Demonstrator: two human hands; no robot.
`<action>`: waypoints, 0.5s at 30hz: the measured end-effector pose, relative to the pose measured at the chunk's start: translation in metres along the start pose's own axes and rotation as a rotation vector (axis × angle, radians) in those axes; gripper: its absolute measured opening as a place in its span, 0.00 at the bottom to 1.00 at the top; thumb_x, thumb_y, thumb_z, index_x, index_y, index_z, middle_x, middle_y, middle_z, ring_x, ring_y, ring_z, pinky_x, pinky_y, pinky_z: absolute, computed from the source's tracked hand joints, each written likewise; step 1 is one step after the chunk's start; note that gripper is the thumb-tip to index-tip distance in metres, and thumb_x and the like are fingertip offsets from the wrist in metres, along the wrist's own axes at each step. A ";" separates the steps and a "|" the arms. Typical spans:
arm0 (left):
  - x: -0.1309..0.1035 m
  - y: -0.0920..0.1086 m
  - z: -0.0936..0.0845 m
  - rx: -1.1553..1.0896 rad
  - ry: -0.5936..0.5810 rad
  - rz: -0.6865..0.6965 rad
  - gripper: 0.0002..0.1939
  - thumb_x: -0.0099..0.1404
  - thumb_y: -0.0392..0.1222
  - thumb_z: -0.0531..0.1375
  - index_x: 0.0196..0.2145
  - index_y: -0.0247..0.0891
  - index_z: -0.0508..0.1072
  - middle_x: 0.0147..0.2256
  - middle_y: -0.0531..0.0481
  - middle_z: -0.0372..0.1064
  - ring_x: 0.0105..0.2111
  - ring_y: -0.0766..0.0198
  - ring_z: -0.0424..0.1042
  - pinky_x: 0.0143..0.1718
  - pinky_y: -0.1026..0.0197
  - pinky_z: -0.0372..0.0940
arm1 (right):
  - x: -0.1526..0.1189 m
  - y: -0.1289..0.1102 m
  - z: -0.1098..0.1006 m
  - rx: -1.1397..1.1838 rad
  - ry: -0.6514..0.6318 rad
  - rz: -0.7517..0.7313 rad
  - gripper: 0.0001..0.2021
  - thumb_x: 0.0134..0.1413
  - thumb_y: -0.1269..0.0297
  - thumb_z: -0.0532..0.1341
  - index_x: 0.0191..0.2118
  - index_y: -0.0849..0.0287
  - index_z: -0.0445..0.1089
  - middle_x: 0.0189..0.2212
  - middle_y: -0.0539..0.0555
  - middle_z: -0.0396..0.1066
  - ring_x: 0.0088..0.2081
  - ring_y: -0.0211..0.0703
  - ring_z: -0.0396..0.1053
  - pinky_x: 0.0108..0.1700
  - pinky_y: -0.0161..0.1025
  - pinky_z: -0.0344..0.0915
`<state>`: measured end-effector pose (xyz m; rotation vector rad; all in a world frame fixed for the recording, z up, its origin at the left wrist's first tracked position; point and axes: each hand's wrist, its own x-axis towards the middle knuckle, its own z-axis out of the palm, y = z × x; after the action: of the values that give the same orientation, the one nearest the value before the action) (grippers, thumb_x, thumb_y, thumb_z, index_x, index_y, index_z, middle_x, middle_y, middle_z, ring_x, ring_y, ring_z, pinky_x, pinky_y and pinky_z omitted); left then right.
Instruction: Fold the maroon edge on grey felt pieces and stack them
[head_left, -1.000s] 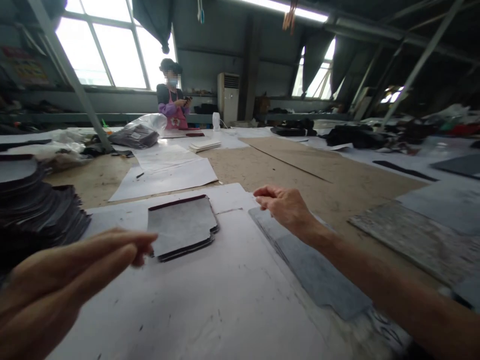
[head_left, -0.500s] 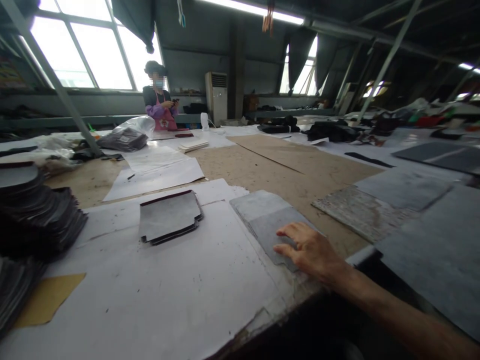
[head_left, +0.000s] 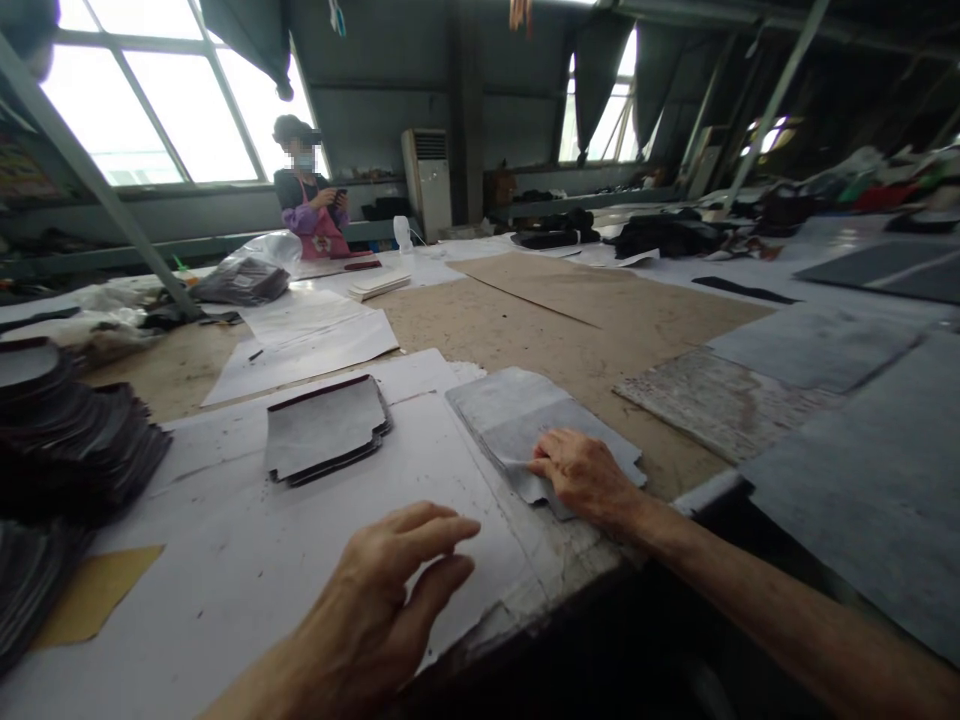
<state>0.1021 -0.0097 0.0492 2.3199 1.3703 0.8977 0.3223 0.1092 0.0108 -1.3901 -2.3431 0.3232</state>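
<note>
A stack of thin grey cut panels (head_left: 517,405) lies near the table's front edge. My right hand (head_left: 589,478) has its fingers closed on the near part of the top panel, which buckles a little under them. Low over the white paper (head_left: 247,560), my left hand (head_left: 401,570) is empty, thumb and fingers apart and pointing toward the stack. Left of that stack is a smaller pile of grey pieces with dark edges and notched corners (head_left: 326,430).
Tall piles of dark-edged pieces (head_left: 90,440) stand at the left beside a yellow-brown card (head_left: 101,590). Large grey sheets (head_left: 862,480) lie to the right. Brown board (head_left: 540,290) covers the middle. Across the table a person (head_left: 311,200) holds a small dark object.
My left hand has come into view from below. My right hand has moved slightly left and its fingers have closed on the top grey panel, which now buckles.
</note>
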 end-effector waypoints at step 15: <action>0.073 -0.035 0.066 0.360 -0.103 0.015 0.10 0.65 0.41 0.50 0.42 0.39 0.66 0.45 0.46 0.65 0.40 0.57 0.64 0.42 0.55 0.64 | 0.006 0.014 -0.009 0.405 -0.020 0.188 0.10 0.50 0.65 0.55 0.20 0.58 0.62 0.18 0.46 0.61 0.22 0.35 0.58 0.25 0.34 0.53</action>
<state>0.1461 0.0743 0.0066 2.5972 1.5792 0.5612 0.3350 0.1212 0.0151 -1.4029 -2.0145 0.8184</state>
